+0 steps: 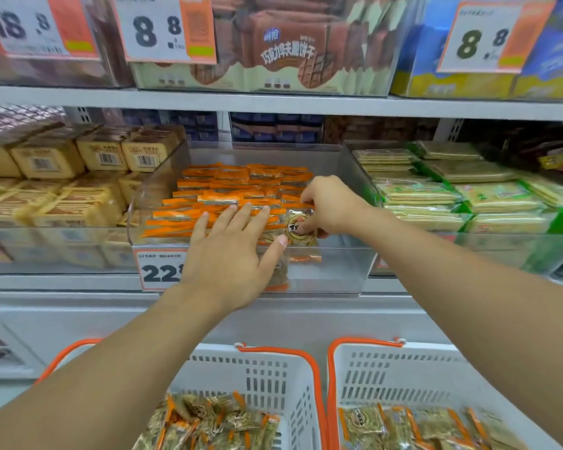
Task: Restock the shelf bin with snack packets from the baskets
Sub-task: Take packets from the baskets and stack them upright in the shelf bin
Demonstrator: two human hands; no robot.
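Two white baskets (306,384) sit below both arms, snack packets (208,423) waiting inside. Up in the clear shelf bin (332,267), the right hand (330,207) pinches a packet (301,230) into the front row while the left hand (229,251), fingers flat and spread, steadies the stack beside it. Placing step, I'd say; next, release and reach down.

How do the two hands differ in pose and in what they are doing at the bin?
The left hand lies flat with fingers spread, pressing on the packet rows; the right hand is curled, pinching a single packet. The left sits at the bin's front middle; the right is further right. Both reach inside the same clear bin.
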